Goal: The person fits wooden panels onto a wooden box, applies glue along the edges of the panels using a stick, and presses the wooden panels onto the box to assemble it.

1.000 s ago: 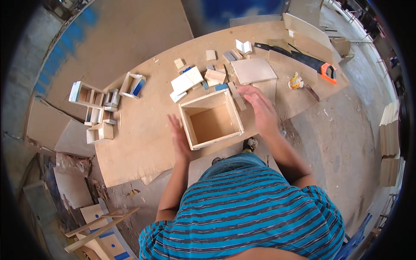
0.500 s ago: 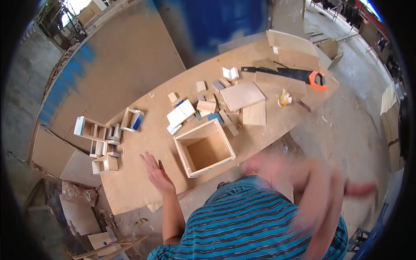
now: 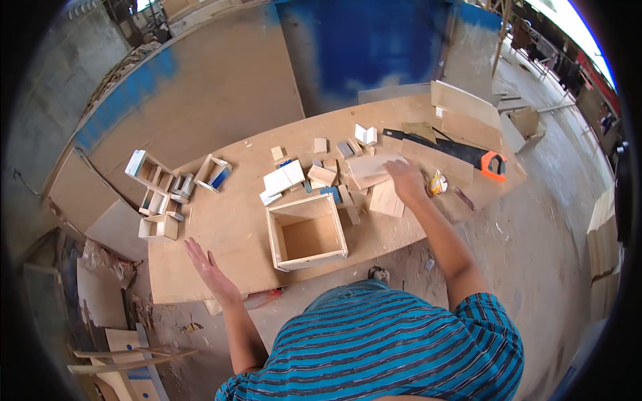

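My left hand [image 3: 210,273] is held over the near left part of the table, with its fingers spread and nothing in it. My right hand [image 3: 406,180] reaches across the table, its fingers closed on the right edge of a flat wooden panel [image 3: 366,172]. Another pale board [image 3: 386,199] lies partly beneath that panel. Between my hands stands a wooden box [image 3: 306,238] with its open top facing me. Small wood blocks [image 3: 322,176] and a white-faced piece [image 3: 283,176] lie behind the box.
Small wooden compartments [image 3: 158,226] stand at the table's left end. A handsaw [image 3: 493,165] with an orange handle lies at the right, beside a yellow-and-white container [image 3: 437,182]. Thin boards [image 3: 465,127] lean at the far right corner. Scrap wood [image 3: 127,354] lies at the lower left.
My right hand has swung from beside my body to the wooden panel. My left hand stays spread, slightly lower and further left in view. The camera view has shifted and turned.
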`<state>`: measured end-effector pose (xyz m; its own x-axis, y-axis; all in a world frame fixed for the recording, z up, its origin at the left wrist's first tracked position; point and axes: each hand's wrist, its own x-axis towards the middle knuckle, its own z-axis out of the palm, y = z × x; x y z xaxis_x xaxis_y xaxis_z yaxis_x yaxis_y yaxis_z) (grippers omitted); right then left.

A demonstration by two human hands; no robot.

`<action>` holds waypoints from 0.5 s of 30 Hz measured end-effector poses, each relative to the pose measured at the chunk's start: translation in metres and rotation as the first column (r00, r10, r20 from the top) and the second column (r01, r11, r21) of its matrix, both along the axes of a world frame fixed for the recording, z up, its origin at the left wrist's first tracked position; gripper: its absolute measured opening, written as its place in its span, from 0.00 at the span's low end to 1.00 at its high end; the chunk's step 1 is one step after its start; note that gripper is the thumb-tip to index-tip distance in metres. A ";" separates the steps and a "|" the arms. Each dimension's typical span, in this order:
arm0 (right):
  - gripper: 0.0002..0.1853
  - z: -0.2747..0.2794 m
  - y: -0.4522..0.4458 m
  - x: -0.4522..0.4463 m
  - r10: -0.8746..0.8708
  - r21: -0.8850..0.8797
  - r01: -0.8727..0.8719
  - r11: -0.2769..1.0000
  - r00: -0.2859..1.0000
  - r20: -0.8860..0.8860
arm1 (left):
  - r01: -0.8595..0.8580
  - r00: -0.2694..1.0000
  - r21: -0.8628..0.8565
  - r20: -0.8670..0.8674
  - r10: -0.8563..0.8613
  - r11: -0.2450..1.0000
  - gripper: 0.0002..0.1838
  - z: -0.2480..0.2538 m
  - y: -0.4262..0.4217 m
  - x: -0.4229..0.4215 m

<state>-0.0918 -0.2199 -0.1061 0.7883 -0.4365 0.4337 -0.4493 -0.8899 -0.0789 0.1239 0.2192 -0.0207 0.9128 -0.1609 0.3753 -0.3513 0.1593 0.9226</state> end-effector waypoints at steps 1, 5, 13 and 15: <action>0.22 0.025 -0.002 0.000 -0.038 0.046 0.037 0.998 0.999 0.011 | -0.013 0.998 0.053 0.054 0.010 0.999 0.38 0.006 -0.003 -0.004; 0.16 0.109 -0.012 0.003 -0.076 0.190 0.047 0.981 0.986 0.151 | 0.031 0.980 0.143 0.190 -0.059 0.989 0.31 0.039 -0.026 -0.029; 0.16 0.197 0.027 0.038 0.241 0.771 -0.361 0.525 0.932 0.272 | 0.619 0.784 0.100 -0.120 -0.609 0.779 0.31 0.082 -0.119 -0.056; 0.16 0.191 0.052 0.054 0.315 0.757 -0.407 0.510 0.908 0.276 | 0.663 0.721 -0.003 -0.264 -0.640 0.748 0.30 0.080 -0.135 -0.054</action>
<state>-0.0382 -0.1678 0.0846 0.9360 -0.3213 0.1437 -0.0531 -0.5327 -0.8446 0.0704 0.0842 0.0594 0.6267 -0.7698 0.1211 0.0367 0.1843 0.9822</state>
